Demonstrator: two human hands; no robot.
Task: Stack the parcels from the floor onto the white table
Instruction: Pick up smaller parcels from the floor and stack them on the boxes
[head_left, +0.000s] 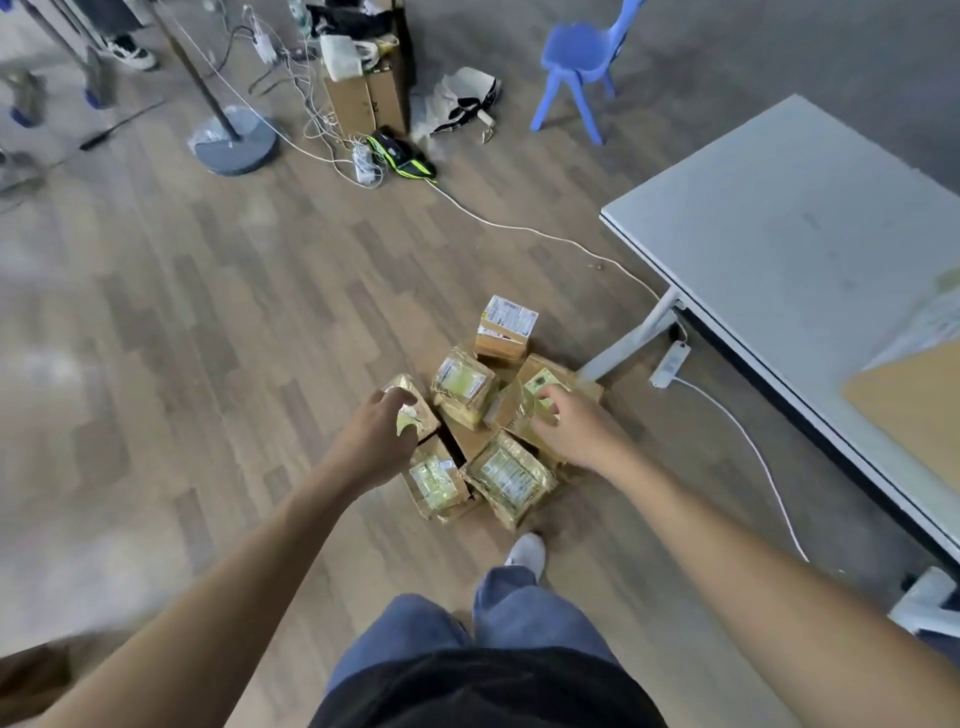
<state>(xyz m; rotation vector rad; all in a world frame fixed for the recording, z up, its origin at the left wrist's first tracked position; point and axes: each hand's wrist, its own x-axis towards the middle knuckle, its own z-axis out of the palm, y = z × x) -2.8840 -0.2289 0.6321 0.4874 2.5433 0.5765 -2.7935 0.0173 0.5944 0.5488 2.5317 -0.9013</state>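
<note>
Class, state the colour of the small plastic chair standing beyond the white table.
The chair is blue; the head view shows it best.

Some six brown cardboard parcels (509, 478) — glossy with tape, most showing pale labels upward — lie huddled and touching at odd tilts on the wood floor (208, 364) near the white table (779, 234), a small white-labelled box (506, 327) upright at the far end.

I can read no words or numbers. The farthest parcel (503, 340) on the floor (208, 364) carries a white label (511, 314) with dark print too blurred to make out; the pale labels (506, 475) on the taped parcels (457, 410) nearer me are just as illegible.
</note>
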